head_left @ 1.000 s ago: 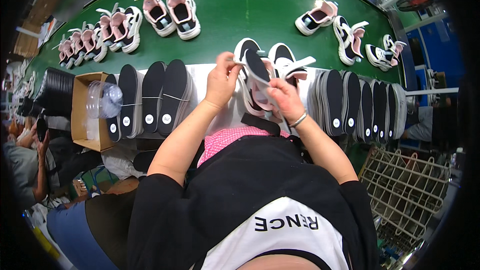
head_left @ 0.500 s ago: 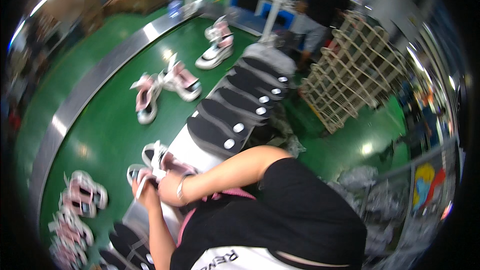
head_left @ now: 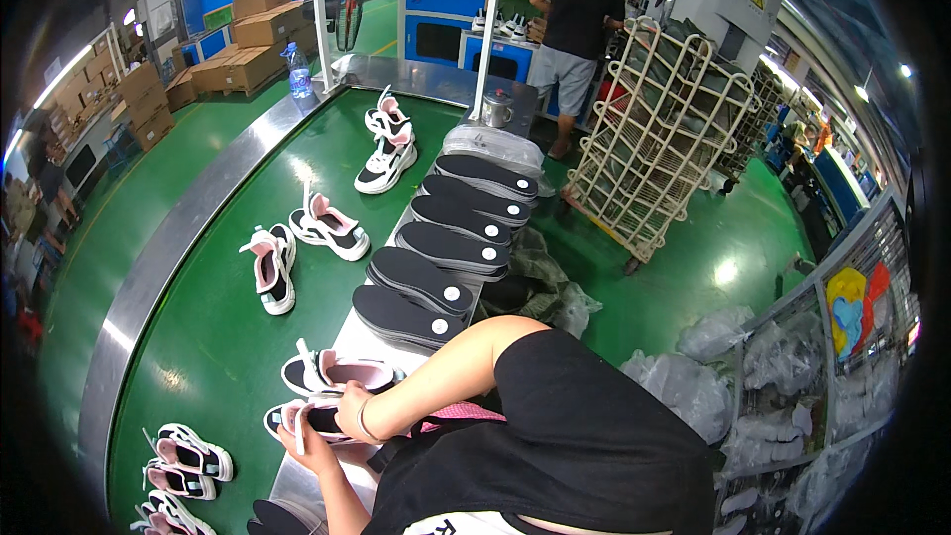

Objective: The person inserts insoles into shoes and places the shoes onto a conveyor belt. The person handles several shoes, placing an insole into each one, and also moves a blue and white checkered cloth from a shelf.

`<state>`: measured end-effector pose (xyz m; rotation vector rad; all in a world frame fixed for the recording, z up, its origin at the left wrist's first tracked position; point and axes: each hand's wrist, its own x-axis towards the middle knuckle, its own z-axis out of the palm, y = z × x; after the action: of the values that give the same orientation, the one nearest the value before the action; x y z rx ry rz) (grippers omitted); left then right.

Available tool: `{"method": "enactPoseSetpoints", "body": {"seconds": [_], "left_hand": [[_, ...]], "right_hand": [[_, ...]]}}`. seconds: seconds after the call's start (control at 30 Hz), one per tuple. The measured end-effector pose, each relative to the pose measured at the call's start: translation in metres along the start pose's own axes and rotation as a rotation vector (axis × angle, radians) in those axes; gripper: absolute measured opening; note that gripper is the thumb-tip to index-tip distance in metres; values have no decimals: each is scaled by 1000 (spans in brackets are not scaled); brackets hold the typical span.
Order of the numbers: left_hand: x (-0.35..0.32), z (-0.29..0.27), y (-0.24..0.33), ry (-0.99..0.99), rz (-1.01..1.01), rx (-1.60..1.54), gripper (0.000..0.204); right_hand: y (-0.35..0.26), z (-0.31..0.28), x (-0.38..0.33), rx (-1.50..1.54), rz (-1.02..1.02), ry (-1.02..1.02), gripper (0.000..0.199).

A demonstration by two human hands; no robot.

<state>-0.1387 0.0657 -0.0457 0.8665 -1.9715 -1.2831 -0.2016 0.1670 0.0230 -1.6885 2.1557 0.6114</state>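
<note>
A white, black and pink sneaker point(head_left: 275, 422) lies on the white ledge in front of me. My left hand point(head_left: 309, 448) is closed on its front, with fingers around the pale tongue and strap. At the opening of the same sneaker, my right hand point(head_left: 354, 410) is closed, its fingertips partly hidden by the shoe collar. Something black shows inside the shoe by those fingers. Just beyond both hands sits a matching second sneaker point(head_left: 369, 374), its pink lining facing up. Black insoles point(head_left: 401, 314) with white round stickers lie in a row of stacks farther along the ledge.
More sneakers point(head_left: 272, 272) stand on the green belt point(head_left: 213, 337), left and ahead. A metal rim point(head_left: 129, 287) borders it. Far along are a plastic bottle point(head_left: 297, 69) and a metal mug point(head_left: 496, 109). A wheeled rack point(head_left: 654, 129) and a person point(head_left: 580, 10) stand beyond, right.
The view has tilted and sharpened, so the belt, sneakers and insoles sit lower in the picture. Both hands remain on the near sneaker, my right hand now at its opening.
</note>
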Motion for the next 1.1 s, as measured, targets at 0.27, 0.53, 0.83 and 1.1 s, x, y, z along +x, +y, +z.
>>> {"method": "enactPoseSetpoints", "body": {"seconds": [0.27,0.53,0.83,1.1], "left_hand": [[-12,2,-8,-175,7,-357,38],[-16,-4,-3,-161,-148,-477,36],[-15,-13,-7,-147,-148,-244,41],[-12,-10,29,-169,-227,-265,41]], "right_hand": [[-16,31,41,354,25,402,18],[-4,29,55,377,-201,280,24],[-2,22,67,366,-318,227,30],[0,-35,42,74,-289,-54,49]]}}
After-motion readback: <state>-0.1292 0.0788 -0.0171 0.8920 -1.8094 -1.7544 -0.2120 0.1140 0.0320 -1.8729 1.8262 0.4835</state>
